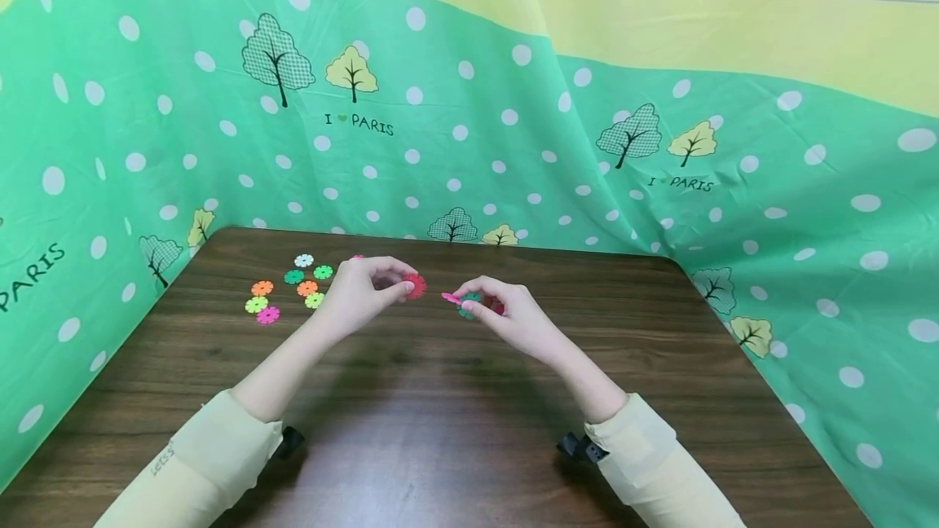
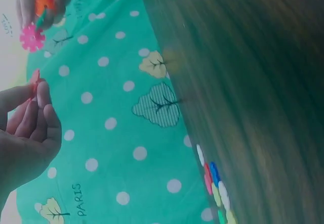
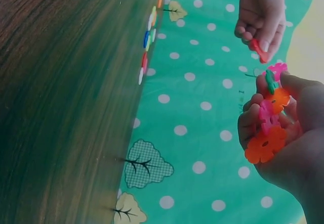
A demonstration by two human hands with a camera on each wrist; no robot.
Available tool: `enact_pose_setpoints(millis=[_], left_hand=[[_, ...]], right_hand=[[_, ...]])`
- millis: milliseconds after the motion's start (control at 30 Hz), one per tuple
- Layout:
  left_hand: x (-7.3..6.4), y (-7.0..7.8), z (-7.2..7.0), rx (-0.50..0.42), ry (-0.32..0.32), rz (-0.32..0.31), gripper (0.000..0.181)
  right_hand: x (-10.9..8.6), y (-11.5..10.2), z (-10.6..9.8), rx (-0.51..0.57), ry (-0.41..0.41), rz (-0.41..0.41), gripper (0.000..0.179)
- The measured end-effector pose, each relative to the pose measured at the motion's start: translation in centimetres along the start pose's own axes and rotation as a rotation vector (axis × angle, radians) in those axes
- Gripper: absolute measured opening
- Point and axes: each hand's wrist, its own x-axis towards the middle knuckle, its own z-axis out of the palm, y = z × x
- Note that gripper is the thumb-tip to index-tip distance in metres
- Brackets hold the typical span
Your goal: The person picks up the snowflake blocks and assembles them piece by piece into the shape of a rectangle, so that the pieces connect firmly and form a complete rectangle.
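Note:
My left hand pinches a red notched flower-shaped disc between thumb and fingers; the left wrist view shows this red disc edge-on. Facing it, my right hand grips a chain of several interlocked flower discs. In the right wrist view the chain runs from a pink disc at the tip through a green disc, an orange one and another pink one to an orange disc by the palm. A small gap separates the red disc from the chain's pink tip. Both hands are above the table.
Loose flower discs lie on the brown wooden table left of my left hand, among them a white disc, an orange disc and a magenta disc. Others are partly hidden behind that hand. A green dotted cloth hangs around the table.

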Motion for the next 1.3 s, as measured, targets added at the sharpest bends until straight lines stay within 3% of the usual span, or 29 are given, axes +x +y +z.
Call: enact_pose_setpoints(millis=[233, 633, 1067, 1300], left_hand=[[-0.9, 0.9, 0.7, -0.072, 0.060, -0.007, 0.016], [-1.5, 1.6, 1.6, -0.100, 0.056, 0.031, 0.019], [-2.2, 2.0, 2.3, -0.106, 0.067, -0.016, 0.017], [-2.2, 1.6, 2.6, -0.120, 0.068, -0.011, 0.017]], right_hand=[[0.2, -0.2, 0.4, -0.003, 0.003, -0.015, 0.015], [0.4, -0.6, 0.7, 0.010, -0.005, -0.057, 0.016], [0.0, -1.0, 1.2, -0.013, -0.004, -0.058, 0.014], [-0.1, -0.8, 1.5, -0.006, 0.006, -0.058, 0.014]])
